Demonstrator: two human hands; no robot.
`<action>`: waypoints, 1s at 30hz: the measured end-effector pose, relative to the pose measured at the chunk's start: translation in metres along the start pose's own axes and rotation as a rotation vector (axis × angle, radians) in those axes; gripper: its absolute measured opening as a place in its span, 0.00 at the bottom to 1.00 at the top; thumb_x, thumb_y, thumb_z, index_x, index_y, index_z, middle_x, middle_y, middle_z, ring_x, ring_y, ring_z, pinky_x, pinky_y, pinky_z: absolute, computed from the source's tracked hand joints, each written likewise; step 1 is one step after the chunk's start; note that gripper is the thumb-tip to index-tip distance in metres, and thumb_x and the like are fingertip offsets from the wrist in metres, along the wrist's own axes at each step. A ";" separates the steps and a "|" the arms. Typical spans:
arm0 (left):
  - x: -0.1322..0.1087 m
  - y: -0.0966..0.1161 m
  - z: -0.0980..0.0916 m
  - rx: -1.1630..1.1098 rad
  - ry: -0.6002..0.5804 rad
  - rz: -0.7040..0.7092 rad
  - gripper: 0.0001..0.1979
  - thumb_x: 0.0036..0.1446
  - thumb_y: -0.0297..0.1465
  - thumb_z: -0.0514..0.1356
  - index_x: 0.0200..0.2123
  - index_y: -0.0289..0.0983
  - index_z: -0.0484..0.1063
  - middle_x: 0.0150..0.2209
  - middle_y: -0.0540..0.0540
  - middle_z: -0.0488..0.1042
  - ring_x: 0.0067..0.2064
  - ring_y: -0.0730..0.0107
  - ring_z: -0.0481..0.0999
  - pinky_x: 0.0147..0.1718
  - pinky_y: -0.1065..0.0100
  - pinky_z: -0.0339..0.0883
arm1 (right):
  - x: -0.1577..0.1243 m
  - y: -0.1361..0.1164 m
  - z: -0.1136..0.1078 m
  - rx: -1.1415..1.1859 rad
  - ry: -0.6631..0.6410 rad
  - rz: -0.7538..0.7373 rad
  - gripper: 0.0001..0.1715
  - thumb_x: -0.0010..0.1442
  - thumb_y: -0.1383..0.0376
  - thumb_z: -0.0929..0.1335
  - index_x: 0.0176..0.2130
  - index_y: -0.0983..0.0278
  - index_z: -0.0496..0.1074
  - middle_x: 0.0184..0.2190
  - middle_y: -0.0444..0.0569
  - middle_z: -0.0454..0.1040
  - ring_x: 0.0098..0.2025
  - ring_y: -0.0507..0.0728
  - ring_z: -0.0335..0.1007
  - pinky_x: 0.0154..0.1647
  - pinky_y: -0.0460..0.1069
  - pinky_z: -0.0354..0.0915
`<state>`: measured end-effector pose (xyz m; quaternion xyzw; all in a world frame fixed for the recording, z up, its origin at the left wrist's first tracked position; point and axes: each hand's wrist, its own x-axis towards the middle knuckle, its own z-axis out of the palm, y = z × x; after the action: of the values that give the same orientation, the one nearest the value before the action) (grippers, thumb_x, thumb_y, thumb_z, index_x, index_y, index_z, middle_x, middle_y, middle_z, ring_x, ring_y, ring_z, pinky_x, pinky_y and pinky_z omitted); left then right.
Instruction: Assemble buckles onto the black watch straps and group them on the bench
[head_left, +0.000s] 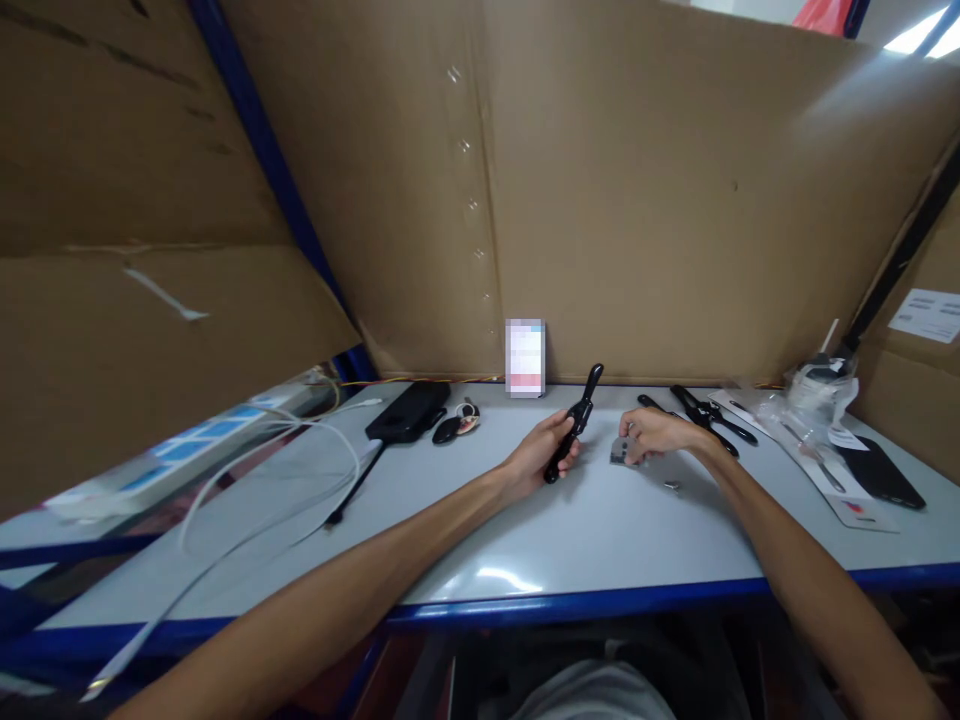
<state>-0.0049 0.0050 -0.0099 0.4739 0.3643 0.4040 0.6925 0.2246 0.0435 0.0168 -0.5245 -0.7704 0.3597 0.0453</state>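
My left hand (546, 455) is closed around the middle of a black spokeshave (589, 395), its two handles slanting up to the right above the table. To the right, my right hand (656, 432) pinches a small grey metal plate with holes (621, 450), which looks like a spokeshave blade, at or just over the tabletop. Small metal screws (672, 485) lie below that hand. Beyond my right wrist rest more black spokeshaves (709, 412), partly hidden by the hand and forearm.
A phone (525, 358) leans against the cardboard back wall. Left are a black power bank (409, 412), keys (448, 428), white cables (352, 460) and a power strip (202, 440). Right are clear packaging (806, 450), a dark phone (881, 472) and a plastic-wrapped item (821, 385).
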 end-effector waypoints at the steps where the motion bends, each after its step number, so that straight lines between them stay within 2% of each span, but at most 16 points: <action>1: -0.001 0.000 0.002 0.017 0.000 0.009 0.07 0.64 0.36 0.54 0.37 0.39 0.59 0.21 0.56 0.62 0.15 0.81 0.54 0.13 0.78 0.44 | 0.003 0.002 -0.001 0.010 0.007 0.005 0.21 0.42 0.67 0.74 0.36 0.65 0.67 0.23 0.41 0.73 0.19 0.48 0.63 0.17 0.42 0.53; 5: -0.004 -0.003 0.008 0.086 0.008 0.016 0.08 0.66 0.35 0.50 0.37 0.37 0.62 0.19 0.57 0.58 0.14 0.82 0.49 0.12 0.77 0.37 | 0.008 0.004 -0.003 -0.003 0.126 -0.020 0.13 0.44 0.63 0.74 0.25 0.66 0.67 0.18 0.39 0.67 0.19 0.47 0.59 0.17 0.42 0.50; 9: -0.003 -0.005 0.010 0.102 0.055 0.033 0.12 0.68 0.35 0.47 0.36 0.35 0.64 0.18 0.57 0.57 0.14 0.83 0.48 0.12 0.77 0.38 | 0.003 -0.007 0.002 0.134 0.239 -0.031 0.10 0.53 0.64 0.70 0.29 0.64 0.64 0.20 0.40 0.69 0.20 0.48 0.64 0.18 0.42 0.55; 12: -0.002 -0.006 0.010 0.104 0.049 0.063 0.12 0.67 0.37 0.49 0.34 0.36 0.62 0.18 0.57 0.59 0.14 0.82 0.48 0.12 0.77 0.39 | -0.001 -0.018 0.009 0.257 0.205 -0.037 0.08 0.59 0.64 0.68 0.34 0.63 0.62 0.17 0.39 0.69 0.16 0.49 0.62 0.16 0.42 0.56; 17: -0.004 -0.007 0.012 0.152 0.039 0.116 0.12 0.65 0.41 0.53 0.34 0.38 0.60 0.19 0.56 0.61 0.14 0.82 0.51 0.12 0.78 0.42 | -0.008 -0.027 0.010 0.409 0.099 -0.220 0.13 0.57 0.60 0.69 0.28 0.63 0.62 0.17 0.38 0.65 0.17 0.48 0.60 0.17 0.43 0.59; 21: -0.005 -0.008 0.013 0.159 0.018 0.131 0.15 0.64 0.44 0.53 0.35 0.38 0.61 0.19 0.57 0.59 0.14 0.82 0.50 0.12 0.77 0.42 | -0.013 -0.026 0.006 0.460 0.016 -0.272 0.17 0.56 0.56 0.70 0.27 0.64 0.65 0.18 0.39 0.65 0.19 0.47 0.60 0.19 0.43 0.61; 26: -0.006 -0.009 0.012 0.232 -0.071 0.117 0.17 0.64 0.46 0.52 0.34 0.38 0.62 0.18 0.58 0.56 0.14 0.81 0.48 0.11 0.77 0.40 | -0.011 -0.021 0.005 0.550 -0.067 -0.272 0.16 0.54 0.57 0.72 0.29 0.66 0.68 0.21 0.42 0.70 0.22 0.49 0.65 0.22 0.44 0.64; 30: -0.005 -0.009 0.011 0.335 -0.113 0.106 0.15 0.63 0.45 0.55 0.36 0.37 0.64 0.19 0.58 0.56 0.15 0.81 0.49 0.11 0.77 0.41 | -0.008 -0.017 0.006 0.607 -0.066 -0.280 0.14 0.51 0.60 0.73 0.33 0.68 0.72 0.29 0.52 0.78 0.30 0.53 0.73 0.25 0.45 0.68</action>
<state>0.0045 -0.0057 -0.0151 0.6229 0.3615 0.3466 0.6010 0.2125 0.0309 0.0249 -0.3643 -0.6937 0.5797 0.2234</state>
